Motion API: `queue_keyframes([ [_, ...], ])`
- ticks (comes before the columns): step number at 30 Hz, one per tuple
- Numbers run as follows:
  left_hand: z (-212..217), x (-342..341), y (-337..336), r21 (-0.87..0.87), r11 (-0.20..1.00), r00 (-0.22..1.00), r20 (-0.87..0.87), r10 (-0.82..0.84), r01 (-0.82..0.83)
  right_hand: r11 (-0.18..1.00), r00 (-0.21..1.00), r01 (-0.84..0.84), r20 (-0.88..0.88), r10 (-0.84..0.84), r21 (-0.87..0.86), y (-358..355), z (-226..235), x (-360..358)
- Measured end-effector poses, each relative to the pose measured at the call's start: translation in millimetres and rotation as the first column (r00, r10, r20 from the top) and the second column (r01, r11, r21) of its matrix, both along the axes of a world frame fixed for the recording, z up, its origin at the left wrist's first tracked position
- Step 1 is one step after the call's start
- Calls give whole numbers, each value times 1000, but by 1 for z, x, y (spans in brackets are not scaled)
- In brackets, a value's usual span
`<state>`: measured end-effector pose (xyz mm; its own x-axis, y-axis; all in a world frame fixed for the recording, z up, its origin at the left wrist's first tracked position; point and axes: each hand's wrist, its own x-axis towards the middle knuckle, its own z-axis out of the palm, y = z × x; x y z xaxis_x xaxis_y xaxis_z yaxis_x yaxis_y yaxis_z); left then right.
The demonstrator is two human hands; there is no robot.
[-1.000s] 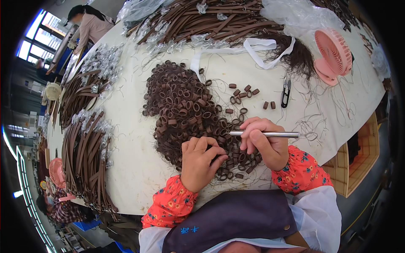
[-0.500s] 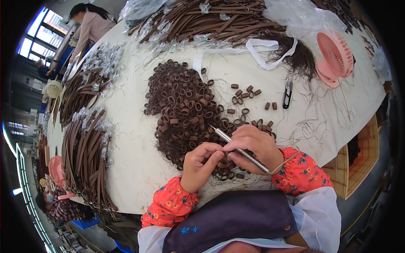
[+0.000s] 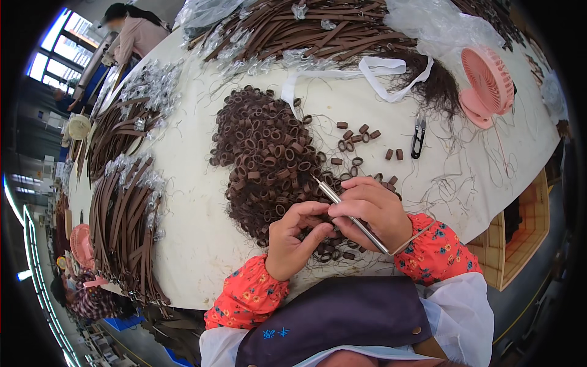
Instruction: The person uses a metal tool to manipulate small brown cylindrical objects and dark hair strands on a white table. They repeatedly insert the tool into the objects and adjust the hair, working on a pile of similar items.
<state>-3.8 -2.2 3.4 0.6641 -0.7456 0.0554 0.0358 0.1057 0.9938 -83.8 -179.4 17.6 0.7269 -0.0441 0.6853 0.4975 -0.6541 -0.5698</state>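
My right hand [image 3: 374,211] grips a slim silver pen-shaped tool [image 3: 351,215], which has a thin pointed tip and a cord at its back end. The tip points away from me, over a heap of small brown strap loops [image 3: 263,144]. Just left of it, my left hand [image 3: 296,235] has its thumb and forefinger curled toward the right fingertips. Whatever lies between those fingers is hidden. Under and around both hands are more brown loops, mixed with dark loose threads.
Brown straps [image 3: 125,232] with clear wrapping lie at the left, and another pile [image 3: 306,30] at the back. Thread snips [image 3: 418,137], a pink fan [image 3: 486,82] and white tape [image 3: 385,92] are on the right and far side. A person [image 3: 137,37] stands at the far left.
My left thumb and forefinger have spread a little from their pinch. The pen-shaped tool has shifted slightly, its tip a bit to the right. The loop heap looks the same.
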Motion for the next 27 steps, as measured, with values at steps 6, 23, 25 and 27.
queue_keyframes([
  [6, 8, 7, 6, 215, 977, 996, 85, -9, -9, 998, 999, -6, -32, 8, 66, 1, -1, -1],
  [23, 0, 1, 3, -15, 1000, 995, -99, 9, -11, 997, 979, -18, -200, 33, 73, 0, 10, -3],
  [25, 3, 0, 0, -12, 999, 996, -81, 49, -50, 927, 950, -4, -287, 120, 375, 1, 10, -8],
  [27, 1, 2, 2, 7, 1000, 999, -47, 18, -17, 764, 919, -23, -287, 270, 644, -2, 11, -14],
])
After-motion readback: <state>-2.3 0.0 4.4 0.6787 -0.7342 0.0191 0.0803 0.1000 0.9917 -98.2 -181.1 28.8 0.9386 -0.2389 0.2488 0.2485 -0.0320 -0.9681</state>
